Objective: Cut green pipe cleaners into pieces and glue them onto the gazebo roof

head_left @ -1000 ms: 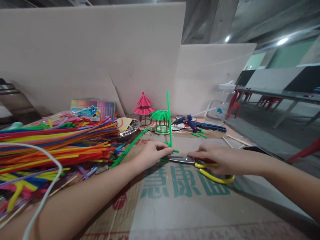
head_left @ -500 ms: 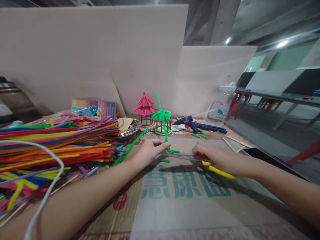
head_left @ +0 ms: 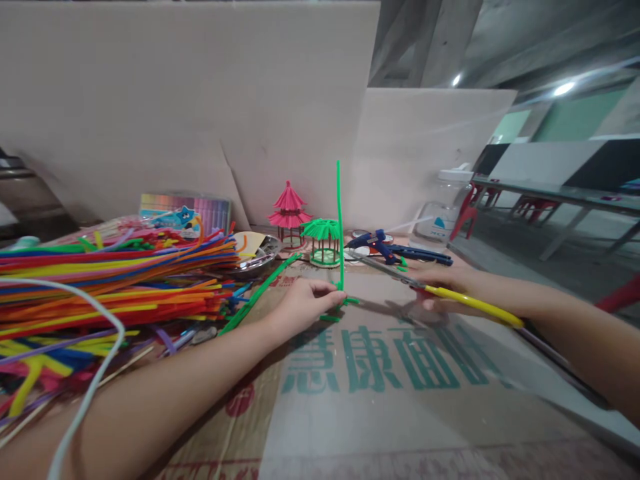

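Note:
My left hand (head_left: 313,300) pinches the lower end of a long green pipe cleaner (head_left: 340,220), which stands nearly upright. In my right hand (head_left: 440,283) is a pair of scissors (head_left: 445,293) with a yellow handle, the blades pointing left toward the stem but apart from it. Short cut green pieces (head_left: 330,319) lie on the cardboard beside my left fingers. Just behind stands a small pavilion with a green roof (head_left: 323,230), partly crossed by the pipe cleaner. A pink-roofed pavilion (head_left: 289,207) is to its left.
Bundles of coloured pipe cleaners (head_left: 115,273) fill the left side, with a white cable (head_left: 117,327) in front. A blue glue gun (head_left: 377,245) lies behind the scissors, near a clear bottle (head_left: 437,207). A marker set (head_left: 187,213) leans at the back, before a pale board (head_left: 165,100).
The scissors have swung up and away to the right from beside my left fingers. The pipe cleaner has turned from leaning left to nearly upright.

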The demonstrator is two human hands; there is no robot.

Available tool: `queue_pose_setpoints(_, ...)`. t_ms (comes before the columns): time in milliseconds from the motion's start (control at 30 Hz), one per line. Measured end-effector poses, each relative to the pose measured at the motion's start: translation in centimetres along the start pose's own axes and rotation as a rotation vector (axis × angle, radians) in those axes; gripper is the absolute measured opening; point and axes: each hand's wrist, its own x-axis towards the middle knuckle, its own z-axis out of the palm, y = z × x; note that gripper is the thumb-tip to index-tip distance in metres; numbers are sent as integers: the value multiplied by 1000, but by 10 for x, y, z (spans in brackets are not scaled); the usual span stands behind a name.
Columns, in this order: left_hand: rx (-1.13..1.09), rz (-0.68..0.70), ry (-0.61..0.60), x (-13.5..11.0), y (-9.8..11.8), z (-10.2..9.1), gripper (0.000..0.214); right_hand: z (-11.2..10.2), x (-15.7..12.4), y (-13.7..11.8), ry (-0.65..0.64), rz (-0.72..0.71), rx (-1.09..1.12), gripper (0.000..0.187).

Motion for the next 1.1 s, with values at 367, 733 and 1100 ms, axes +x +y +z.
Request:
queue_pose_setpoints(367, -12, 56, -80, 0, -2, 4, 26, 13, 1, -26, -218, 7, 51, 30)
queue_pose_setpoints(733, 21, 117, -119, 3, -6, 6, 25, 18, 6, -21, -231, -13, 63, 27)
queue_pose_setpoints(1100, 20, 116, -128, 1, -6, 5, 28, 19, 7, -22, -241, -1, 88, 30)
